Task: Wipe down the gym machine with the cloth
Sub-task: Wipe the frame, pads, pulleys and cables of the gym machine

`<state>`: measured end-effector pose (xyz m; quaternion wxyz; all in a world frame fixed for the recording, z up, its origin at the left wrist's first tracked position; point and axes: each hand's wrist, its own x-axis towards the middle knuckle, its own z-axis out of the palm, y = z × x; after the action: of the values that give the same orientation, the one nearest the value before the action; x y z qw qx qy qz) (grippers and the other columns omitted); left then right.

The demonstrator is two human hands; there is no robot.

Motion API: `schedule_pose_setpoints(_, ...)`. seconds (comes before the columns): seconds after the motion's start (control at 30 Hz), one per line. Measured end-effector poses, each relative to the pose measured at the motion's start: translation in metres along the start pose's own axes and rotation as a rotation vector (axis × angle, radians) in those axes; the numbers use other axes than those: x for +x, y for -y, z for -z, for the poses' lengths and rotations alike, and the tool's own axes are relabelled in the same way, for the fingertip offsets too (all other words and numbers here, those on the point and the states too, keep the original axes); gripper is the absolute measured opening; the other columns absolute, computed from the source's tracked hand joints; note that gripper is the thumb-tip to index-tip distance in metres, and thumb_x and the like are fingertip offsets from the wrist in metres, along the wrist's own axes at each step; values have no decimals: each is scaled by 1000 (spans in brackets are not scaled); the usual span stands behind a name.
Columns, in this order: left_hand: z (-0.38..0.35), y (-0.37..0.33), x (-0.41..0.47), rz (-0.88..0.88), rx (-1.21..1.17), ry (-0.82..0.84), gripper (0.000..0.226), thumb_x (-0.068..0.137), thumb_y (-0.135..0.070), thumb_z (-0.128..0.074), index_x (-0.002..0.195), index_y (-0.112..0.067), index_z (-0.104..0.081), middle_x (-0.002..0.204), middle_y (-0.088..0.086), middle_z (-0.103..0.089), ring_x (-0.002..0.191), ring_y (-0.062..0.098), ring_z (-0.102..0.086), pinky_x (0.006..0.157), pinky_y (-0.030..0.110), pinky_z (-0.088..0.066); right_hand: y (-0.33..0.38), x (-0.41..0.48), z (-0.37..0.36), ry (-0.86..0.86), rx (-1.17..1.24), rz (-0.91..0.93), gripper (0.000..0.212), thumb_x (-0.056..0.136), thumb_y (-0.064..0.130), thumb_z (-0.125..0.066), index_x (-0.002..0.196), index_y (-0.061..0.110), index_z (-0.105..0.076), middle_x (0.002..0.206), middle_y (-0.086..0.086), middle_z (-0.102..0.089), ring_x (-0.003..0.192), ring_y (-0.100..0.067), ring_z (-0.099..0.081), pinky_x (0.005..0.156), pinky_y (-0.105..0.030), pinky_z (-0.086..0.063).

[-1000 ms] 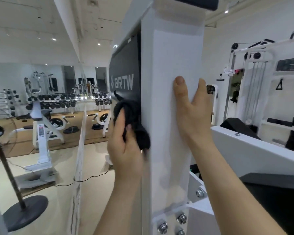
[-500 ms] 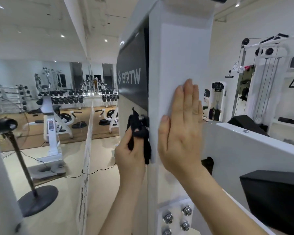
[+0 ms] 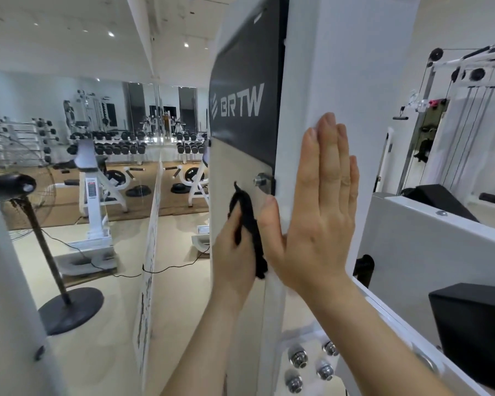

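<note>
At the far left, a black pedestal fan (image 3: 12, 186) stands on a round base, its cable trailing over the pale floor. Behind it, racks of dumbbells (image 3: 120, 144) line a mirrored wall, and a white plate-loaded machine (image 3: 94, 195) sits on the brown matting in front of them. A thin white divider panel (image 3: 152, 247) stands on edge between that area and the person.

Nearer the middle rises the tall upright of the gym machine (image 3: 343, 70), white on its front face. Its side face carries a black panel (image 3: 240, 67) with "BRTW" lettered in white, and a beige surface below it. A short metal stud (image 3: 260, 179) juts from the lower corner of the black panel.

Just below the stud, the left hand (image 3: 233, 252) has its fingers curled round a black cloth (image 3: 249, 221) and holds it against the beige side face. The cloth bunches upward past the fingertips and hangs down beside the corner of the upright.

The right hand (image 3: 322, 215) lies flat on the white front face, fingers straight and pressed together, pointing up. Its thumb sits at the corner, right next to the cloth.

Below the hands, four hex bolts (image 3: 309, 364) fasten a plate at the upright's foot. To the right, a white beam (image 3: 429, 241) slants away, with a black pad (image 3: 475, 332) beneath it. A white cable machine (image 3: 469, 110) stands farther back.
</note>
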<state>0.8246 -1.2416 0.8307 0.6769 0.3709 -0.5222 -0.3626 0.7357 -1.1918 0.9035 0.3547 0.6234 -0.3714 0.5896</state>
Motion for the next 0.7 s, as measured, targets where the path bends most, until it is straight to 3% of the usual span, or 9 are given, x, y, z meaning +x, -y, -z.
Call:
schedule_pose_setpoints(0.1,0,22,-96,-175,-23,-15,45,92,-37,-54,136,-43,-51,141,4,-54,122,10,-51,102,27,-43,1,0,-1,-22,9,7,63,91,23,-47,143,-9,-31,152,-27,-28,145,-37,-22,118,-50,-17)
schedule_pose_setpoints(0.2,-7,21,-101,-352,96,19,48,101,-42,-40,148,-36,-36,150,-14,-40,140,7,-34,112,24,-31,2,2,-2,-30,23,5,61,92,22,-46,142,-10,-33,151,-29,-30,144,-38,-24,118,-51,-18)
schedule_pose_setpoints(0.3,-10,5,-40,-176,-23,9,42,106,-28,-40,147,-25,-38,147,-11,-45,137,6,-40,114,33,-33,3,1,0,-16,53,-17,61,91,20,-47,142,-10,-33,150,-30,-31,144,-39,-24,118,-52,-18)
schedule_pose_setpoints(0.37,-4,5,-10,-62,-23,-8,38,105,-21,-43,143,-22,-43,141,-5,-53,126,5,-51,107,29,-41,5,1,1,1,56,-27,61,91,20,-48,142,-10,-33,150,-29,-31,144,-39,-24,118,-53,-18)
schedule_pose_setpoints(0.43,-2,19,-23,5,13,2,38,105,-20,-42,142,-21,-44,138,0,-56,126,12,-54,106,37,-44,7,1,2,17,47,-29,62,90,19,-50,142,-10,-34,150,-29,-31,144,-38,-24,118,-53,-19)
schedule_pose_setpoints(0.5,-2,38,-73,65,68,-33,41,103,-22,-40,142,-34,-43,141,-6,-53,130,12,-49,110,44,-39,6,0,4,26,23,-42,62,89,19,-51,142,-9,-34,150,-28,-32,144,-38,-24,117,-54,-19)
schedule_pose_setpoints(0.6,-4,42,-151,-169,258,-84,53,99,-26,-41,138,-60,-32,148,-31,-35,137,-5,-33,113,26,-32,6,0,6,51,51,-62,62,89,18,-50,142,-9,-34,151,-27,-31,144,-37,-23,118,-52,-18)
schedule_pose_setpoints(0.7,-8,13,-172,-381,479,-10,54,93,-32,-48,138,-57,-33,149,-25,-36,135,-4,-38,104,16,-37,9,1,18,129,221,-114,59,91,16,-50,144,-6,-34,154,-24,-28,146,-32,-20,120,-48,-13)
